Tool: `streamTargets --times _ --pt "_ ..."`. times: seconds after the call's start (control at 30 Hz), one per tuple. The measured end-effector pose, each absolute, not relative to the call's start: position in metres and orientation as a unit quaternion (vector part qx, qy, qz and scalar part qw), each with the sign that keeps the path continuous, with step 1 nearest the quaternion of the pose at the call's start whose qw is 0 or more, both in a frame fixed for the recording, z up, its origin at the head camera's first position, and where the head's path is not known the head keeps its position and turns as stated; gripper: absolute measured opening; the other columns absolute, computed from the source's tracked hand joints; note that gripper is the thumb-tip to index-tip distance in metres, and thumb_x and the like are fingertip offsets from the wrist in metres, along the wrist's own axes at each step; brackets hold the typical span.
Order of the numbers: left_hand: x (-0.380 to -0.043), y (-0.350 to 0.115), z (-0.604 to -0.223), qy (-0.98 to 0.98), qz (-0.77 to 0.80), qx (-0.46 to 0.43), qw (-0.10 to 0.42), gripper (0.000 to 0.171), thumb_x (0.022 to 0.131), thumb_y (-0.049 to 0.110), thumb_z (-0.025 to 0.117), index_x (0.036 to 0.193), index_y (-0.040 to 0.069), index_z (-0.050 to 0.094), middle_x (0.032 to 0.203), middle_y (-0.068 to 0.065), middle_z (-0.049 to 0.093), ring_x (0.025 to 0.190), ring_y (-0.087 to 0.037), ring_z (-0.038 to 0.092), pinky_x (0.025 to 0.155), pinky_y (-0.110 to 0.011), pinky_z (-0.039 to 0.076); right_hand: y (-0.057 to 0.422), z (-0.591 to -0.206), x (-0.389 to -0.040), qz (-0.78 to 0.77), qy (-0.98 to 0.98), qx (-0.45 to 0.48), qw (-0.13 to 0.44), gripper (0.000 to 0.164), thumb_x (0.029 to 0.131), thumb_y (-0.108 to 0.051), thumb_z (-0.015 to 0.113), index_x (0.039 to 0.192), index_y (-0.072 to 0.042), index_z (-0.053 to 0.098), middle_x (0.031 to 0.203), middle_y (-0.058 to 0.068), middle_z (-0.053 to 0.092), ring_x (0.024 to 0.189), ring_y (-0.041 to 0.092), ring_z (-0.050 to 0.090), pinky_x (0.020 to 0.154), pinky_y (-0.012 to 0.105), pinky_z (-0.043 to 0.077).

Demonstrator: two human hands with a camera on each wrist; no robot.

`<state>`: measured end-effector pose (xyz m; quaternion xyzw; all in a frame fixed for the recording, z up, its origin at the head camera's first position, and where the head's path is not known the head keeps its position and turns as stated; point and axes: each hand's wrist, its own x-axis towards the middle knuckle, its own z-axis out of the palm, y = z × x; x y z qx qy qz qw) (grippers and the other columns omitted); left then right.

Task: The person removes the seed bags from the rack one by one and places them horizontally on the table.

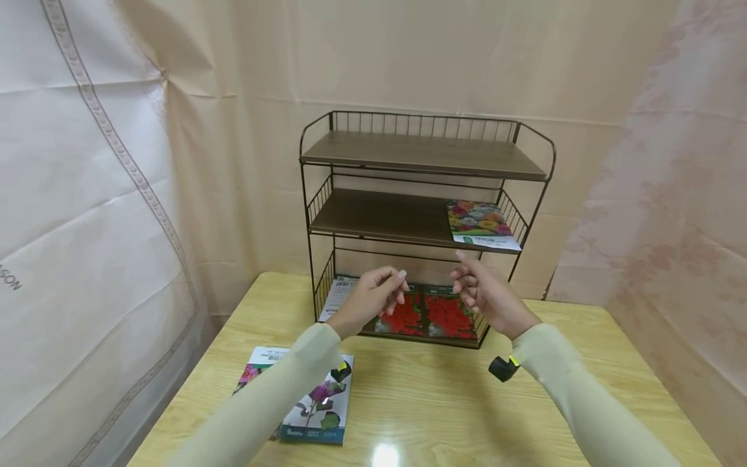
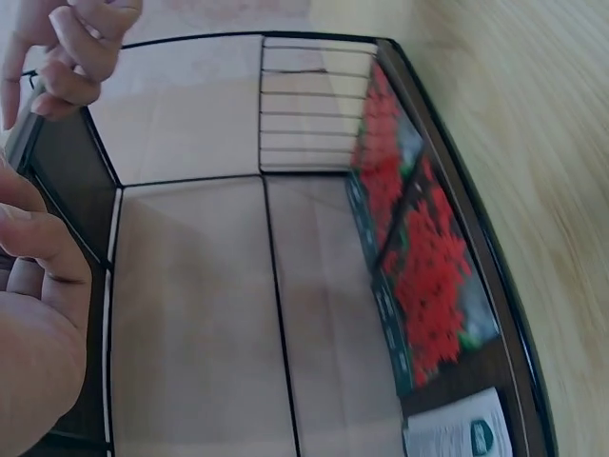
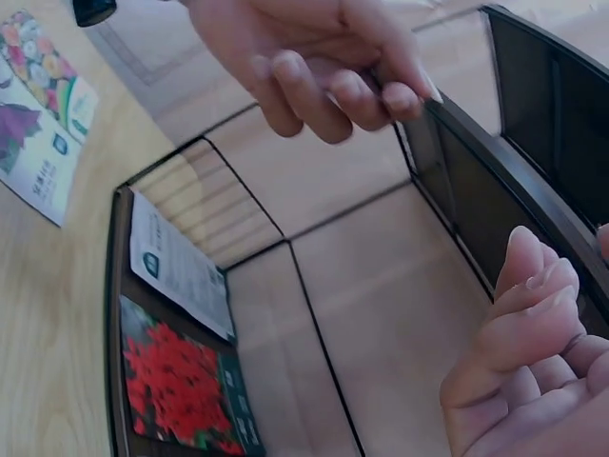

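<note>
My L hand [image 1: 375, 295] hides pt of a red-flower packet [image 1: 404, 319], btm shelf [image 1: 421, 338]. It & R hand [image 1: 491, 295] loosely curled, holding nothing. Mixed-flower packet [image 1: 478, 220]: mid shelf [image 1: 385, 214], R end, long axis front-to-back, white end twd me.

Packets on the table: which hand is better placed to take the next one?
Probably the left hand: the packets lie on the left part of the table, closer to that hand. Both hands look empty, but the right hand is farther away.
</note>
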<state>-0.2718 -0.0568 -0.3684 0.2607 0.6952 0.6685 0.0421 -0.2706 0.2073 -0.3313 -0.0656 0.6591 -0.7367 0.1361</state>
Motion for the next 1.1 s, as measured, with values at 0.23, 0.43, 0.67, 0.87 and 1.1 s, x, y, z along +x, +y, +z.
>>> streamTargets --times 0.23,0.43,0.67,0.87,1.1 --pt "-0.279 -0.034 -0.367 0.681 0.684 0.255 0.051 0.045 0.108 0.043 0.054 0.103 0.0 0.064 0.08 -0.006 0.063 0.055 -0.016 0.049 0.047 -0.027 0.038 0.24 -0.328 -0.276 -0.751 0.647 -0.047 0.125 0.048 0.102 -0.059 0.055 0.101 -0.011 0.054 0.077 -0.004 0.059 0.049 0.006 0.041 0.044 0.019 0.037" --pt "-0.288 -0.017 -0.363 0.666 0.704 0.239 0.06 0.047 0.106 0.045 0.056 0.104 -0.001 0.066 0.079 -0.005 0.064 0.054 -0.016 0.049 0.048 -0.026 0.037 0.257 -0.325 -0.275 -0.768 0.629 -0.044 0.114 0.049 0.103 -0.059 0.051 0.1 -0.011 0.055 0.078 -0.004 0.058 0.05 0.006 0.042 0.045 0.019 0.036" --pt "-0.292 -0.002 -0.354 0.672 0.7 0.232 0.071 0.042 0.106 0.046 0.056 0.102 0.005 0.069 0.08 -0.007 0.065 0.055 -0.014 0.049 0.049 -0.026 0.038 0.264 -0.317 -0.274 -0.793 0.597 -0.048 0.108 0.051 0.103 -0.06 0.049 0.093 -0.012 0.062 0.074 -0.003 0.063 0.049 0.007 0.045 0.046 0.021 0.037" --pt "-0.294 0.01 -0.349 0.66 0.706 0.246 0.078 0.039 0.107 0.044 0.054 0.103 0.008 0.07 0.079 -0.002 0.065 0.056 -0.011 0.05 0.052 -0.026 0.038 0.266 -0.31 -0.273 -0.839 0.53 -0.048 0.117 0.055 0.106 -0.056 0.046 0.087 -0.008 0.066 0.07 0.001 0.065 0.046 0.007 0.047 0.045 0.021 0.038" --pt "-0.297 0.02 -0.352 0.654 0.712 0.242 0.086 0.041 0.107 0.045 0.053 0.101 0.008 0.071 0.077 -0.002 0.065 0.054 -0.011 0.05 0.05 -0.023 0.038 0.265 -0.309 -0.273 -0.852 0.508 -0.047 0.12 0.054 0.109 -0.05 0.043 0.087 -0.007 0.067 0.068 0.001 0.065 0.045 0.007 0.045 0.044 0.021 0.036"
